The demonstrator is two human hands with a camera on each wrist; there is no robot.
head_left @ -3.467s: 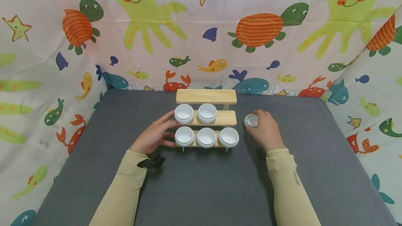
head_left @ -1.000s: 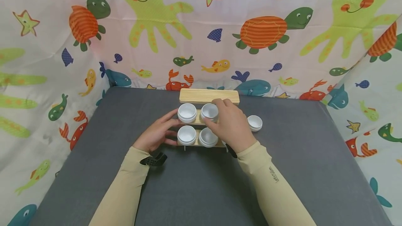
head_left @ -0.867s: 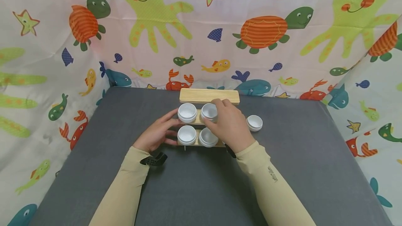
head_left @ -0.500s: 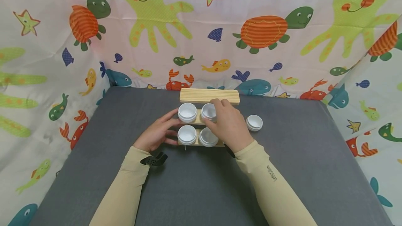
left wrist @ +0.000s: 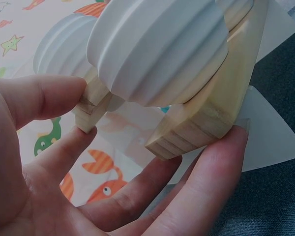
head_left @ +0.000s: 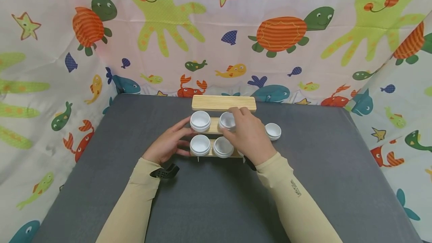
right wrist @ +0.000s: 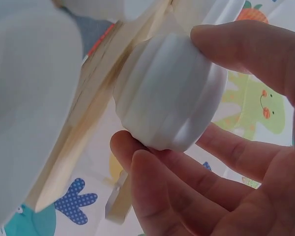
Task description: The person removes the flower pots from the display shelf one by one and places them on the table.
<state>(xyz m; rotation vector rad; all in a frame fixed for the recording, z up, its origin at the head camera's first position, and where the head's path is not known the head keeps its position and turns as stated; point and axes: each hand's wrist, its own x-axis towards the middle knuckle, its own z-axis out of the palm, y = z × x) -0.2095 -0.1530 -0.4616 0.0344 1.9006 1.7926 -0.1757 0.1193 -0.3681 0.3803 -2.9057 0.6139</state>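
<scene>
A three-tier wooden rack (head_left: pixel 224 103) stands on the table, holding white ribbed cups. My left hand (head_left: pixel 167 142) grips its left end; in the left wrist view the thumb (left wrist: pixel 49 98) and a finger pinch one shelf end, while other fingertips touch the lower shelf (left wrist: pixel 196 123). On the middle shelf sits a left cup (head_left: pixel 200 121). My right hand (head_left: pixel 251 132) holds the cup to its right (head_left: pixel 227 120), thumb and fingers around its ribbed side (right wrist: pixel 169 93). Two cups show on the front shelf, a left one (head_left: pixel 200 145) and a middle one (head_left: pixel 223 147); its right end is hidden behind my right hand.
Another white cup (head_left: pixel 273 131) stands on the grey tabletop (head_left: pixel 216 198), right of the rack and close beside my right hand. A sea-animal printed cloth (head_left: pixel 209 21) hangs behind and along both sides of the table.
My right hand has let go of the cup on the table, moved left and taken hold of the middle-shelf cup. That cup has since shifted slightly right. My left hand keeps its place.
</scene>
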